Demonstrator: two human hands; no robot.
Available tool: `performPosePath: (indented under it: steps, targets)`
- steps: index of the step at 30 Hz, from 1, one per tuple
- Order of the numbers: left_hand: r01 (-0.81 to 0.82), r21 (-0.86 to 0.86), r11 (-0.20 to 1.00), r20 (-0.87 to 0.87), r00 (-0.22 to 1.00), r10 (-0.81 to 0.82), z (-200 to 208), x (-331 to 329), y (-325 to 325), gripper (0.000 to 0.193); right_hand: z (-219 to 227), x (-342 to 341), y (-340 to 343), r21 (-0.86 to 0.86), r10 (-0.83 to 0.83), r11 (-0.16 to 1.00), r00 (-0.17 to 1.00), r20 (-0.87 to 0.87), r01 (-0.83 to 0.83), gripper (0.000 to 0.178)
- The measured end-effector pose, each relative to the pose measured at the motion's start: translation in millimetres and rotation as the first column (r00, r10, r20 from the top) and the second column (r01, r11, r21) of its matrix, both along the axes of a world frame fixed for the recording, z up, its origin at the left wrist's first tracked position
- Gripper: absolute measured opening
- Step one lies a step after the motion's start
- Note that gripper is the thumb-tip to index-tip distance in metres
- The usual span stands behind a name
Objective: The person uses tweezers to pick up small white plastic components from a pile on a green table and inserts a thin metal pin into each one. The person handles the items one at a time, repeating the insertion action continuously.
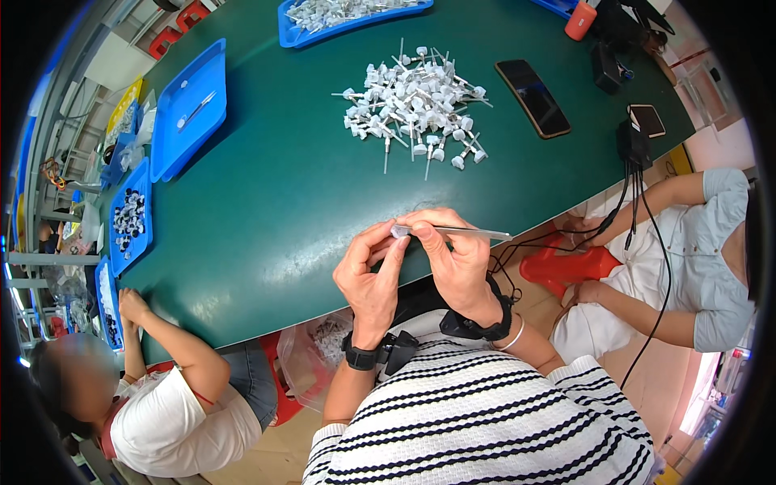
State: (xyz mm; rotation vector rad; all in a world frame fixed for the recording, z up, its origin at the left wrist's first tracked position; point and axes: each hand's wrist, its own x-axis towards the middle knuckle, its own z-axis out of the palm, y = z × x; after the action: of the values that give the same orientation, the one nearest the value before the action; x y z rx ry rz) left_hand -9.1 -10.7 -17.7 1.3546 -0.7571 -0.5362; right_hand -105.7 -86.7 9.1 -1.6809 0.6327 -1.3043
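Just above the table's near edge, my left hand point(368, 279) pinches a small white cap-like part point(399, 231) between thumb and fingers. Beside it, my right hand point(459, 263) is closed around a slim metal tool point(485, 234) that looks like tweezers, its tail pointing right. The two hands meet at the white part; whether the tool's tip touches it is hidden by my fingers. Farther out lies a loose pile of small white parts with thin stems point(416, 101), some with metal collars.
Blue trays stand along the left: one with tweezers point(190, 113), one with black-and-white pieces point(129, 218). Another blue tray point(356, 31) at the back holds white parts. A phone point(533, 99) lies right of the pile, with cables point(634, 153) beyond. Co-workers sit left and right.
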Motion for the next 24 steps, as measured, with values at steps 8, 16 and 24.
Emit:
performPosePath:
  steps: [8,16,24]
  targets:
    - [0.032,-0.018,0.999,-0.091,0.995,-0.034,0.3,-1.6,1.1,0.025,-5.0,-1.0,-0.3,-0.007,-0.011,1.000,1.000,0.017,0.011,0.012]
    - [0.064,-0.019,0.998,-0.197,0.978,-0.066,0.8,-2.4,3.7,0.027,0.8,-7.1,-0.3,-0.042,0.006,0.999,0.997,-0.074,-0.009,0.014]
    - [0.072,-0.040,0.997,-0.250,0.965,-0.080,2.0,-2.4,4.1,0.028,0.5,-5.7,-0.9,-0.063,-0.011,0.998,0.997,-0.075,0.006,0.010]
